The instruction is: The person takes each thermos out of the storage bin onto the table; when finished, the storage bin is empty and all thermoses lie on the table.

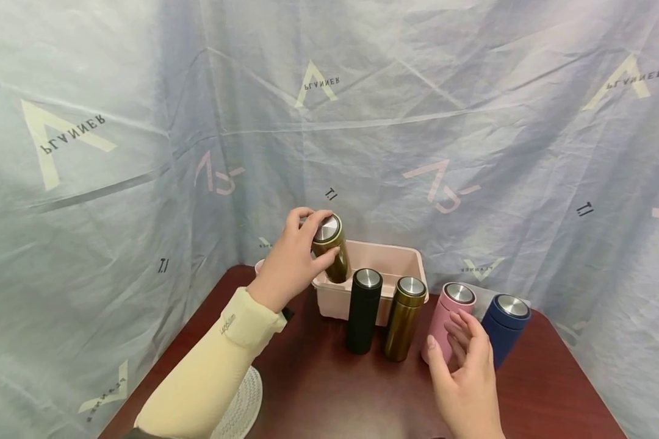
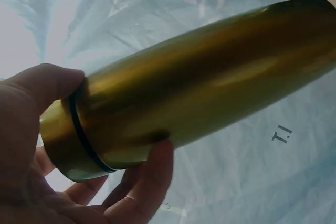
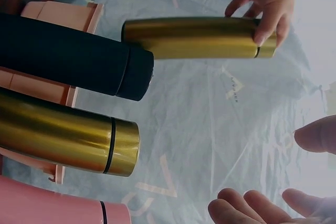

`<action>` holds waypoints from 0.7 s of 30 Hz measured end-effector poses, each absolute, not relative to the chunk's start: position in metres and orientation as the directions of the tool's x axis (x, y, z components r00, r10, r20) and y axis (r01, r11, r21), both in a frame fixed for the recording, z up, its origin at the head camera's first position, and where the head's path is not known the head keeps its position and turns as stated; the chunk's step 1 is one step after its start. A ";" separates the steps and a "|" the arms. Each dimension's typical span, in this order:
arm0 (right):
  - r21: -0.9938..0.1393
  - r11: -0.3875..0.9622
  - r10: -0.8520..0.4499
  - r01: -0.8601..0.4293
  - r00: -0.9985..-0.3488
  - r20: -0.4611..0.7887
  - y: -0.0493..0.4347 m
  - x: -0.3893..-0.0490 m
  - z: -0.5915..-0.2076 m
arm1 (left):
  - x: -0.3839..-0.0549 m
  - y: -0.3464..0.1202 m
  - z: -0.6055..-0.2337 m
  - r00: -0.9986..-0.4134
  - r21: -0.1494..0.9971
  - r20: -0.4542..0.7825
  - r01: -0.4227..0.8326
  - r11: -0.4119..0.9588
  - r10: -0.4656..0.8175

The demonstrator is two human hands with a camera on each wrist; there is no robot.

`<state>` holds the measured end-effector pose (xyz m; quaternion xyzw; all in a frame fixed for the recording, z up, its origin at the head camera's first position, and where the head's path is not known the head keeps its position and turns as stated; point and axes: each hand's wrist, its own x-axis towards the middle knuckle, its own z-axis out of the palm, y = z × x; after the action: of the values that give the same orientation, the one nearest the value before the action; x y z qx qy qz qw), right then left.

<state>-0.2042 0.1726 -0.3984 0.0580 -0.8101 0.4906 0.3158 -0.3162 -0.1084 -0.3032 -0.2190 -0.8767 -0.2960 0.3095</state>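
My left hand point(image 1: 293, 256) grips a gold thermos bottle point(image 1: 338, 266) near its silver-topped lid, thumb on one side and fingers on the other. The bottle is raised over the left end of a pink plastic bin point(image 1: 329, 305); in the right wrist view its base hangs above the bin's rim. My right hand point(image 1: 469, 378) holds nothing, its fingers loosely bent in front of a pink thermos point(image 1: 438, 332). A navy blue thermos point(image 1: 505, 332) stands just right of that hand, partly hidden by it.
A black thermos point(image 1: 364, 314) and a second gold thermos point(image 1: 402, 323) stand upright before the bin. A pale round woven mat point(image 1: 247, 402) lies at the near left, partly under my left sleeve. Printed grey cloth point(image 1: 362, 158) hangs behind the dark red table point(image 1: 329, 396).
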 end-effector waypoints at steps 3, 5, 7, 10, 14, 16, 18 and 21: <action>-0.754 0.506 0.209 -0.419 -0.788 0.578 0.172 -0.205 -0.398 | -0.306 -0.113 -0.309 -0.728 0.378 0.661 0.532 0.757 0.181; -0.753 0.503 0.205 -0.424 -0.788 0.581 0.173 -0.206 -0.399 | -0.300 -0.116 -0.313 -0.746 0.381 0.646 0.501 0.777 0.164; -0.753 0.500 0.204 -0.428 -0.787 0.582 0.173 -0.207 -0.399 | -0.296 -0.119 -0.317 -0.763 0.381 0.629 0.471 0.796 0.150; -0.751 0.502 0.203 -0.428 -0.787 0.583 0.173 -0.208 -0.399 | -0.296 -0.122 -0.325 -0.777 0.373 0.611 0.451 0.811 0.151; -0.753 0.506 0.204 -0.422 -0.789 0.579 0.173 -0.208 -0.399 | -0.302 -0.124 -0.339 -0.799 0.386 0.576 0.453 0.803 0.173; -0.751 0.505 0.204 -0.425 -0.787 0.582 0.173 -0.208 -0.399 | -0.306 -0.124 -0.347 -0.811 0.394 0.555 0.450 0.801 0.183; -0.750 0.506 0.206 -0.425 -0.785 0.584 0.173 -0.208 -0.399 | -0.309 -0.124 -0.355 -0.821 0.394 0.538 0.446 0.804 0.191; -0.751 0.507 0.206 -0.423 -0.786 0.582 0.173 -0.208 -0.400 | -0.314 -0.122 -0.366 -0.823 0.372 0.530 0.440 0.817 0.202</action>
<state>-0.2085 0.1728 -0.3996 0.0673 -0.8070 0.4919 0.3198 -0.3140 -0.1219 -0.3661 -0.1742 -0.9223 -0.2470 0.2408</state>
